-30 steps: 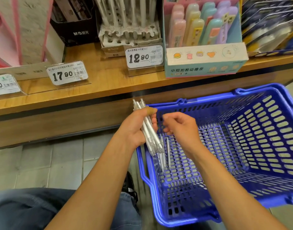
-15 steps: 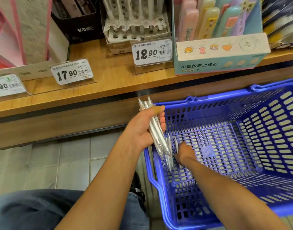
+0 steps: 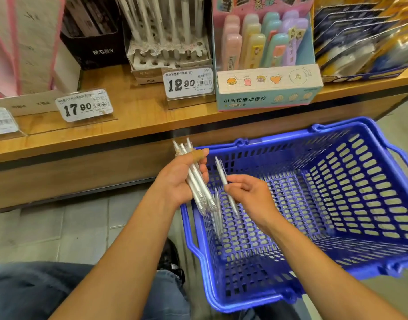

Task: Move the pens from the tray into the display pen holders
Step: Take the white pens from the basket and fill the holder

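My left hand point(image 3: 178, 179) grips a bundle of clear white pens point(image 3: 194, 179) over the near-left corner of the blue basket point(image 3: 364, 144). My right hand point(image 3: 249, 192) pinches one white pen point(image 3: 222, 175) just right of the bundle, its tip slanting up and left. A few more pens point(image 3: 218, 218) lie against the basket's left wall, partly blurred. On the wooden shelf point(image 3: 133, 121) stands the white pen holder point(image 3: 168, 55) with holes and several white pens standing in it.
A price tag reading 12.90 point(image 3: 189, 83) stands before the holder, another reading 17.90 point(image 3: 84, 108) to its left. A pastel eraser display box point(image 3: 267, 88) sits right of the holder, a black box point(image 3: 94, 49) left. My knee point(image 3: 36, 292) is at bottom left.
My right hand reached down into the basket, then rose with one pen pinched in it. The left hand kept its bundle almost still.
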